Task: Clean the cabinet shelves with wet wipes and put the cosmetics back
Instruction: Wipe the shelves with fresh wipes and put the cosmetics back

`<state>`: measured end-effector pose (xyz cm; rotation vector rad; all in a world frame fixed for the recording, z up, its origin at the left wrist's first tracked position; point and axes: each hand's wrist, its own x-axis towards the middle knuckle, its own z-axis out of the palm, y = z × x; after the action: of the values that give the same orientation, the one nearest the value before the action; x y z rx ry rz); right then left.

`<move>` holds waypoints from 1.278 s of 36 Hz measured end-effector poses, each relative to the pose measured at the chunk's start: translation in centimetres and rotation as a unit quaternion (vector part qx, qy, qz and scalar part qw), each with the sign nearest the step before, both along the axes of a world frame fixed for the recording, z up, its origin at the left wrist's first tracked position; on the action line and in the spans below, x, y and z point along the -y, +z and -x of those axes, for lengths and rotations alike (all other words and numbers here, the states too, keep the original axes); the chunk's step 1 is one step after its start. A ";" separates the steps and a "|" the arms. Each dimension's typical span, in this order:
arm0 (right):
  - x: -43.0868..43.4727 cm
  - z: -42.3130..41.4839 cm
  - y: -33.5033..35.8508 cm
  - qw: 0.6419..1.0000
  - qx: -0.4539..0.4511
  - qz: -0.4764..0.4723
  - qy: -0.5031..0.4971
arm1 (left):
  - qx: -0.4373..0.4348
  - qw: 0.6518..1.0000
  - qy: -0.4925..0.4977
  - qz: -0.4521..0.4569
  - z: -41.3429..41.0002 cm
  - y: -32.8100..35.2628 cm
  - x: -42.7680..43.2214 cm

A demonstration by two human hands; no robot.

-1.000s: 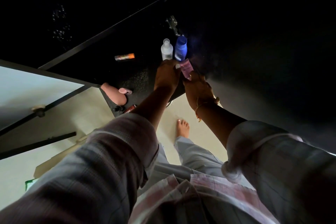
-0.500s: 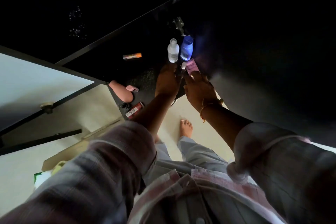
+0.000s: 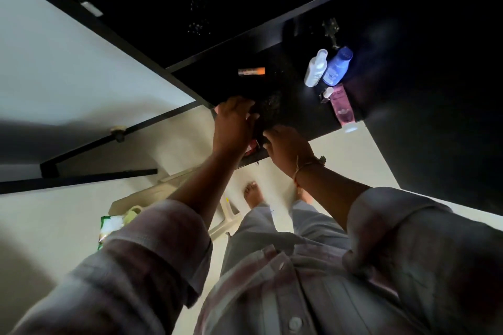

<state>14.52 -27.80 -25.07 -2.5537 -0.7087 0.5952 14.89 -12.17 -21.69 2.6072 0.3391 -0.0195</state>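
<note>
The person's pale striped sleeves [image 3: 152, 247] are filling the foreground, both forearms reaching up and away. Below them on the floor, a green wipes pack [image 3: 109, 226] is lying beside a bare foot [image 3: 253, 194]. The left hand [image 3: 234, 122] and the right hand [image 3: 288, 144] are meeting at the front edge of the dark shelf [image 3: 296, 117], fingers bent toward a dark spot between them. It is too dim there to tell whether either hand is gripping anything. A small red item [image 3: 250, 148] is peeking out just under them. Farther back, a pink bottle [image 3: 341, 105] is lying on the shelf's right side. Behind it, a white bottle [image 3: 315, 68] and a blue bottle [image 3: 337, 65] are standing side by side. An orange tube [image 3: 251, 71] is lying well apart to their left.
</note>
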 end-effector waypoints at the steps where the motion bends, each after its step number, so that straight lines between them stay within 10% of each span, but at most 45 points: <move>1: -0.5 0.1 -0.2 1.000 -0.006 0.002 0.006 | -0.023 1.000 -0.010 0.005 0.0 0.0 -0.5; 23: -2.9 -0.4 -2.2 0.995 -0.018 0.034 0.093 | -0.098 0.990 -0.105 -0.013 -2.0 -2.6 -3.2; 36: 6.9 -1.7 -1.1 0.951 -0.006 0.052 -0.303 | -0.032 0.990 -0.130 0.051 -6.4 -1.9 4.0; 46: 8.5 -4.1 -1.3 0.931 -0.030 0.096 -0.350 | -0.022 0.988 -0.146 0.043 -9.0 -3.4 8.9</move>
<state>18.61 -36.27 -26.41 -2.6937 0.3111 0.4984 23.85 -21.10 -25.12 2.5512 -0.0319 -0.1884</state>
